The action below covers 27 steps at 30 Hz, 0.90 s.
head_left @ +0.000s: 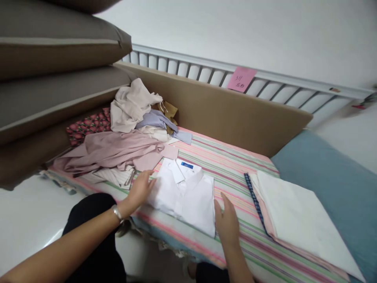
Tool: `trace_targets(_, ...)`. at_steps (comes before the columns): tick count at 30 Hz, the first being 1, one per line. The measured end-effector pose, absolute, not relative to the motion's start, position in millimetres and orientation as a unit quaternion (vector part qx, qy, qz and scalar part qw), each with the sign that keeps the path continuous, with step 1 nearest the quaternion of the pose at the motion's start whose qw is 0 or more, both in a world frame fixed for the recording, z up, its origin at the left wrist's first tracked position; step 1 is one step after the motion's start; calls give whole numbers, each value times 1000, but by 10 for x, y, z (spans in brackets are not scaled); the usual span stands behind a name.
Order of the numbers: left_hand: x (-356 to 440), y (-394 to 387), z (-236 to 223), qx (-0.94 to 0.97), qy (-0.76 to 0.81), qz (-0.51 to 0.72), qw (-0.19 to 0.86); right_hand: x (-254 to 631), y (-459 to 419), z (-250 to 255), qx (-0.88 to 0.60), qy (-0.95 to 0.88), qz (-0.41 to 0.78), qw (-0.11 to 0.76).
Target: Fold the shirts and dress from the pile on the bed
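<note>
A white collared shirt (194, 200), folded into a flat rectangle, lies on a striped sheet (235, 177). Its collar points away from me, with a blue label (187, 165) inside the neck and a white tag (178, 172) on the front. My left hand (141, 192) is at the shirt's left edge, fingers apart; whether it touches the cloth is hard to tell. Beside the right edge is my right hand (226, 218), fingers stretched out and holding nothing.
Rumpled clothes lie to the left, among them a pink garment (118, 151) and a cream one (132, 104). Grey-brown cushions (59, 86) are stacked above them. At right sits a pile of folded cloth (297, 216). A brown board (220, 110) lines the bed's railing.
</note>
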<state>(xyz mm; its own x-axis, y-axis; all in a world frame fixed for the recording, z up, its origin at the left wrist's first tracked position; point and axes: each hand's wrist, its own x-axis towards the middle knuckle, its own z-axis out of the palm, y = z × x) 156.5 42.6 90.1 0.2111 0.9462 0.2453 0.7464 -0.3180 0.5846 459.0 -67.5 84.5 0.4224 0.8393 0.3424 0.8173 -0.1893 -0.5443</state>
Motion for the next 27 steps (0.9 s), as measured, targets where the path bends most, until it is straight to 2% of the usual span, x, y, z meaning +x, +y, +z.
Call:
trace_targets(3, 1698, -18, 868, 838, 439, 306, 104, 4097, -930, 848, -727, -608, -15, 318)
trace_targets(6, 1952, -312, 821, 885, 399, 228, 73, 3718, -988, 804, -721, -651, -5, 237)
trace_targets(10, 2048, -501, 694, 910, 394, 117, 53, 3699, -1053, 570, -738, -656, -12, 158)
trace_targets(15, 1875, -529, 547, 911, 399, 95, 46, 3908, -1166, 344, -735, -657, -34, 166)
trace_targets(27, 1594, -409, 437, 888, 446, 106, 42, 4040, -1246, 354, -759, -626, 0, 181)
